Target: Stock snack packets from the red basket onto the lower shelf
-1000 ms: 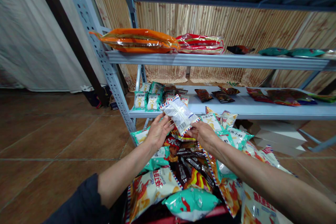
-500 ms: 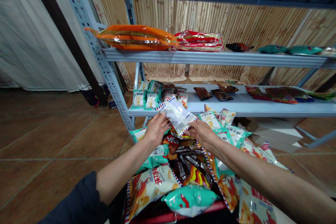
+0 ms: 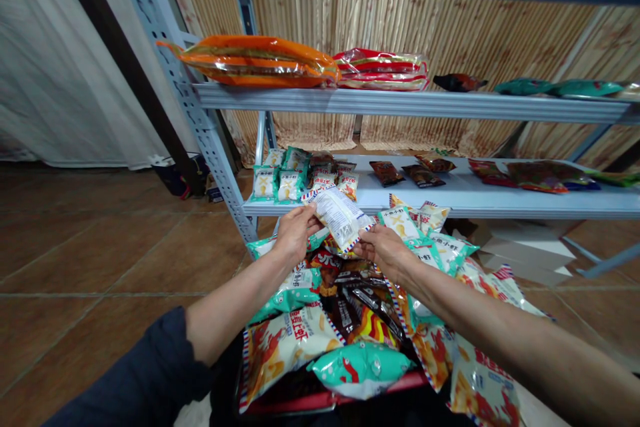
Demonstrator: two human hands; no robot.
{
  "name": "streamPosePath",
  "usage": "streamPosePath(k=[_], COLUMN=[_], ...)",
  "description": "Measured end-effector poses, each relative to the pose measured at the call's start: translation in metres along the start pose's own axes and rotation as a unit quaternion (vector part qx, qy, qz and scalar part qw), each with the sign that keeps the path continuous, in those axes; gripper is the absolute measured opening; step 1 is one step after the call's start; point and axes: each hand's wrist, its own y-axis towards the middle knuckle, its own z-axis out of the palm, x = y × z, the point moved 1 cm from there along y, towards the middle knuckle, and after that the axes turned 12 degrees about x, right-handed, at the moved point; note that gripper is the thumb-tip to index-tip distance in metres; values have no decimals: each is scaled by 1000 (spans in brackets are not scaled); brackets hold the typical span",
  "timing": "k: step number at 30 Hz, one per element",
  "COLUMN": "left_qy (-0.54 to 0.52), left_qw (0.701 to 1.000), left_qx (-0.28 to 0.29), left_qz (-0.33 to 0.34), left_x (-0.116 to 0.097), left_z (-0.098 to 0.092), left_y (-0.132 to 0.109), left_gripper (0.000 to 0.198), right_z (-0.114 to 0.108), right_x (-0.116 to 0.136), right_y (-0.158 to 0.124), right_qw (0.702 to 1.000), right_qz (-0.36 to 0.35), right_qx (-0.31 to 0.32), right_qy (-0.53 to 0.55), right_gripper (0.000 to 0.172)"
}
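My left hand (image 3: 296, 233) and my right hand (image 3: 383, 251) both grip a white snack packet (image 3: 341, 217) with a striped airmail-style border, its printed back facing me. The left hand pinches its left side, and the right fingers hold its lower right corner. Right below my hands lies a heap of teal, white and dark snack bags (image 3: 345, 320) in a red container (image 3: 335, 400). Beyond the packet, several white-and-teal snack packets (image 3: 280, 180) stand grouped on the lower shelf (image 3: 450, 205).
An orange bag (image 3: 255, 61) and a red bag (image 3: 381, 70) lie on the upper shelf (image 3: 400, 105), held by a perforated metal upright (image 3: 183, 93). Flattened cardboard (image 3: 525, 253) lies on the brown tile floor (image 3: 100, 260) at right. A dark bag (image 3: 175, 177) stands by the curtain (image 3: 65, 60).
Both hands have lowered the white packet a little relative to the shelf edge. The whole view has tilted slightly upward. The packet stays in both hands.
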Motion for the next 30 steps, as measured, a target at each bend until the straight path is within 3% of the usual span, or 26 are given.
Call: streamPosePath(k=[22,30], left_qy=[-52,-39], left_qw=[998,999], left_qx=[-21,-23], left_qz=[-18,-6], left_x=[5,4], left_z=[-6,-7], left_y=[5,3], left_gripper=[10,11], right_z=[1,1], right_x=[-7,-7], right_y=[-4,-2], right_qw=[999,998], right_qz=[-42,-65], right_qx=[21,9], right_qy=[16,16], right_gripper=[12,21])
